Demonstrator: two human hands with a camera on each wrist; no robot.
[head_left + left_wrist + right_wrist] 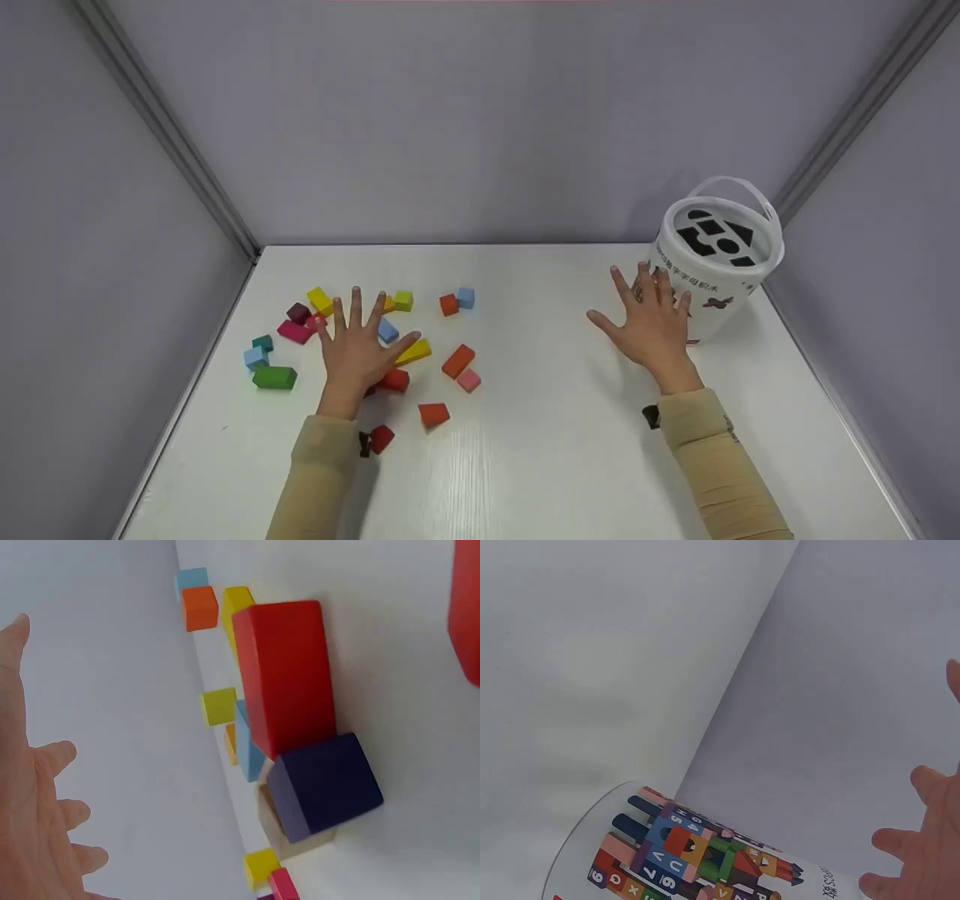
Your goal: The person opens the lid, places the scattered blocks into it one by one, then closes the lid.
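Note:
My left hand point(355, 358), fingers spread, hovers over a scatter of colored toy blocks and holds nothing. Under and around it lie a red block point(289, 679), a dark blue block point(322, 784), a light blue block point(388, 330) and a yellow block point(414, 352). The hand hides part of the pile in the head view. To the right, my right hand point(651, 330) is also spread and holds nothing. It is in front of a white bucket point(731, 300) with shaped holes in its lid, covering part of its side; whether it touches the bucket I cannot tell.
A green block point(274, 378) and a magenta block point(295, 331) lie on the left of the white table point(540, 450). Orange block point(458, 361), pink block point(469, 380) and red-orange block point(433, 415) lie nearer its middle. Grey walls point(480, 120) enclose the back and sides.

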